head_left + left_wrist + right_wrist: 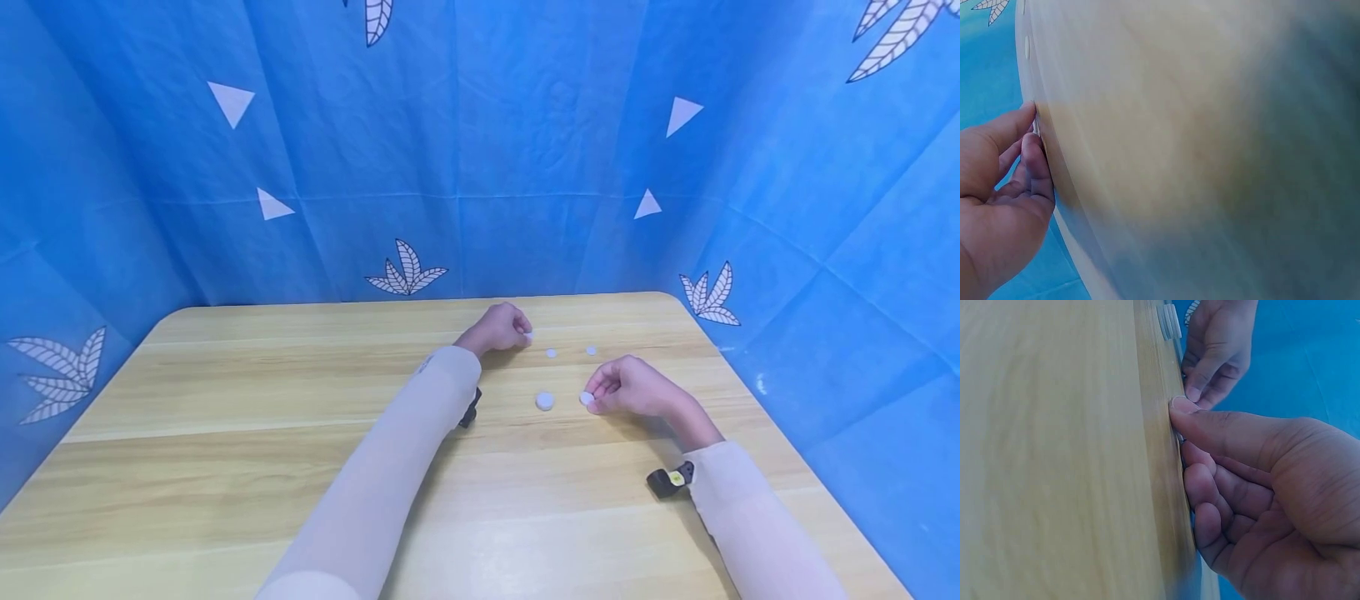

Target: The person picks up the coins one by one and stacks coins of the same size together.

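Note:
Far back on the wooden table, my left hand [504, 327] has its thumb and fingertips at a small white disc [528, 335], pinching it close to the surface. Nearer and to the right, my right hand [633, 387] pinches another white disc [587, 398] by its edge, low over the wood. Just left of that disc stands a short stack of white discs [544, 401], its layers visible in the right wrist view [1169, 322]. Two single discs lie flat between the hands, a left one [551, 352] and a right one [591, 351]. Fingers partly hide both pinched discs.
The light wooden table [247, 450] stretches far to the left and toward the front. A blue curtain [450, 150] with white leaves and triangles hangs behind the back edge and along both sides. Each sleeved wrist wears a small black camera [663, 483].

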### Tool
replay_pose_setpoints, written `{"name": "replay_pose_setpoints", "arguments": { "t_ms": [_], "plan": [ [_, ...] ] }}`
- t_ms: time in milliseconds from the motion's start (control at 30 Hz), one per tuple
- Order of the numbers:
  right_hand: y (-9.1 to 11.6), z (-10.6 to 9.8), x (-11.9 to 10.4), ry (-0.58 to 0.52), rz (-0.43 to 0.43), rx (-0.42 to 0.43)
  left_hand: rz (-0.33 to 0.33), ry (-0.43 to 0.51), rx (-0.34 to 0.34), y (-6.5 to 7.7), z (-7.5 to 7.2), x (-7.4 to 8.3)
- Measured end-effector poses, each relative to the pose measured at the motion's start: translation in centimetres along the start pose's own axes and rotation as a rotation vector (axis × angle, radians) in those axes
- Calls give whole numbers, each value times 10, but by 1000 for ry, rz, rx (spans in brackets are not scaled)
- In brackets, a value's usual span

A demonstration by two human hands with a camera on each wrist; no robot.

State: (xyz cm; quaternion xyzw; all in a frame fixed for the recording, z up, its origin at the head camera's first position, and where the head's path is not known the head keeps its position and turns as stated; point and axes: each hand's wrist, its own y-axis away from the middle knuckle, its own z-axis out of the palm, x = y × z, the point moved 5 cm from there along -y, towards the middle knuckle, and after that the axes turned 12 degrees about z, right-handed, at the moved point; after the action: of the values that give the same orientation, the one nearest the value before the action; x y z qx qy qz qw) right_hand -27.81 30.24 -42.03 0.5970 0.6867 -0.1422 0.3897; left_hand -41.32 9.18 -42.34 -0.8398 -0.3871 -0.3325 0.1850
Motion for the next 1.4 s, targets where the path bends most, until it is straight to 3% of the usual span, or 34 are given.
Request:
{"name": "replay_pose_setpoints", "arguments": {
  "t_ms": [533, 967, 1233, 1400],
  "plan": [
    [0, 0, 0, -1, -2, 1, -14, 61, -56, 4, -2, -7],
    [1, 2, -1, 9, -1, 5, 41, 49, -124, 19, -6, -8],
    [0, 1, 0, 12, 11, 6, 76, -19, -176, 28, -8, -7],
    [-1, 0, 0, 13, 9, 9, 90, -1, -199, 36, -9, -4]
  ]
}}
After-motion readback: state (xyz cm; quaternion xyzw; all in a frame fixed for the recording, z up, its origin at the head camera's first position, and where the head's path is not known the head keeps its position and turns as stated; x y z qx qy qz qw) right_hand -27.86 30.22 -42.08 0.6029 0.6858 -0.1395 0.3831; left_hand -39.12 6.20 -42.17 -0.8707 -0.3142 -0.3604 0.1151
